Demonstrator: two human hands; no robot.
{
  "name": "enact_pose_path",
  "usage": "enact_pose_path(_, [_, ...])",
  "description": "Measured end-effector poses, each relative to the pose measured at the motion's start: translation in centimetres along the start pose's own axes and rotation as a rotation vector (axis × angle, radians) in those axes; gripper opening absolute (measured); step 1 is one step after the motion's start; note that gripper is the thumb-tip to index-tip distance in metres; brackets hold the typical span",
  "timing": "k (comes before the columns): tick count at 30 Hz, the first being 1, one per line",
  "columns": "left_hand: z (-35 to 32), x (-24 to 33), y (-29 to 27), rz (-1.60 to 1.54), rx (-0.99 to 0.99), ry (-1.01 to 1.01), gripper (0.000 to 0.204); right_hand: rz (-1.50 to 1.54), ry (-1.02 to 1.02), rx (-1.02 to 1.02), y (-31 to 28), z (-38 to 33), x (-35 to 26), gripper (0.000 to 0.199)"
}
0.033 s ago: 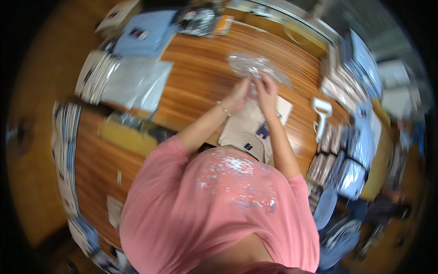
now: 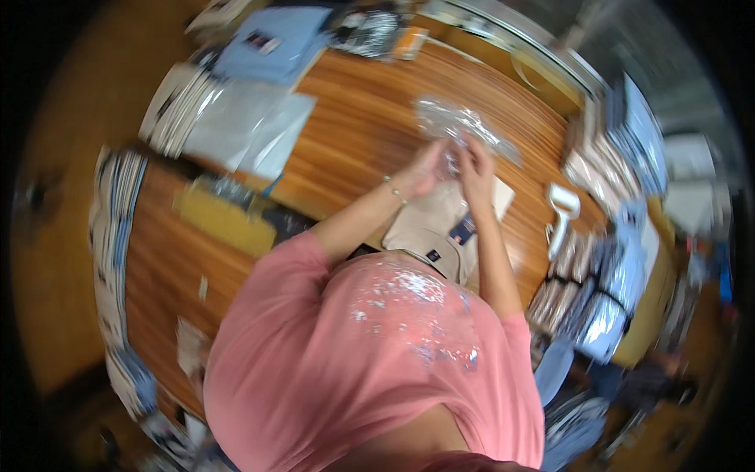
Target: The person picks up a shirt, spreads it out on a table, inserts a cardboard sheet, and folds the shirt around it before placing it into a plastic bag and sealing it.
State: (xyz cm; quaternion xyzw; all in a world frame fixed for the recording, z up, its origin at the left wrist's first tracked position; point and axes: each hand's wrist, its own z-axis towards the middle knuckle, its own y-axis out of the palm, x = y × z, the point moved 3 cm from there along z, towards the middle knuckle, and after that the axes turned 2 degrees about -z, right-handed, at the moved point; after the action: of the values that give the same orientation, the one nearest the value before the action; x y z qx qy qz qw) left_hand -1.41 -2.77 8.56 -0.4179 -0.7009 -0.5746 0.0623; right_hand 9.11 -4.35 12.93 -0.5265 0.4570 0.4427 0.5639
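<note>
Crinkled clear plastic bag [image 2: 460, 130] is held above the striped wooden table [image 2: 354, 118], pinched at its near edge by the left hand [image 2: 425, 169] and right hand [image 2: 476, 169], close together. Beneath lies a beige cap [image 2: 421, 228]. Bare tabletop is left open on the left.

I count my two hands, left [image 2: 425, 169] and right [image 2: 476, 169], on one clear plastic bag [image 2: 460, 126]. One beige cap [image 2: 429, 232] lies below them. One white tape dispenser [image 2: 560, 216] sits nearby.
</note>
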Motion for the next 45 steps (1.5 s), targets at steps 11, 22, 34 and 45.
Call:
enact_pose_path(11, [-7.2,4.4,-2.0,0.670,0.081,0.930,0.050,-0.156,-0.159,-0.185,3.5,-2.4,2.7,0.032])
enact_pose_path(22, [-18.0,14.4,-9.1,1.680,0.157,0.927,0.039,0.630,0.497,-0.943,11.6,-5.3,-4.8,0.065])
enact_pose_path(34, [-19.3,19.8,-36.7,2.048,0.890,-0.571,0.037,0.479,0.578,-0.519,9.3,-4.2,0.5,0.026])
enact_pose_path(45, [-15.3,15.8,-47.0,1.799,-0.018,-1.216,0.033,0.379,0.587,-0.313,8.8,-4.5,0.2,0.023])
